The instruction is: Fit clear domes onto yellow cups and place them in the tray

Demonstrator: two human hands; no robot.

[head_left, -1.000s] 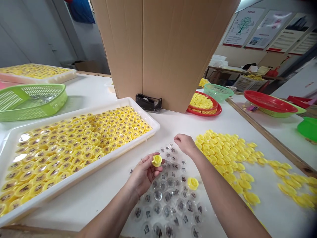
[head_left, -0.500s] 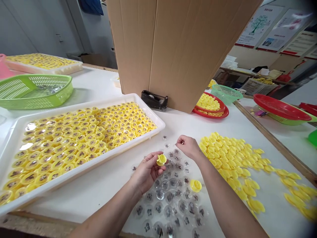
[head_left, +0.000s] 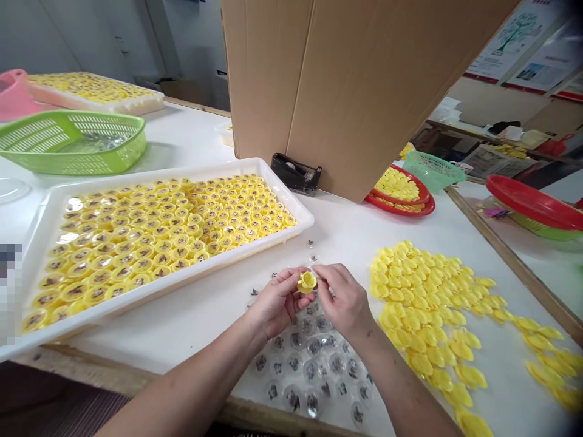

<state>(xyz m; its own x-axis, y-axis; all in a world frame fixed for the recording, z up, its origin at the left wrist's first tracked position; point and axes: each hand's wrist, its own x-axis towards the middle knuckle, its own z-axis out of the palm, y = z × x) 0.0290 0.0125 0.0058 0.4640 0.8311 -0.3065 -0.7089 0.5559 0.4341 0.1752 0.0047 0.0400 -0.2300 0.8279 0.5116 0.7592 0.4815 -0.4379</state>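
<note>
My left hand pinches a small yellow plastic cup-like piece between thumb and fingers, its round opening turned up. Close against its right side is my right hand, fingers bent together; whatever they hold is hidden. Below and around both hands, many clear round discs with small dark printed figures are spread on the white table. Right of my right forearm lies a loose heap of yellow round pieces.
On the left, a white tray holds rows of yellow pieces with printed tops. A green basket is behind it. A black tape dispenser sits by a tall cardboard box. Red plates with yellow pieces stand at back right.
My right hand has come from the discs back to the yellow piece in my left hand. The view has shifted slightly; a loose yellow piece on the discs is now out of sight.
</note>
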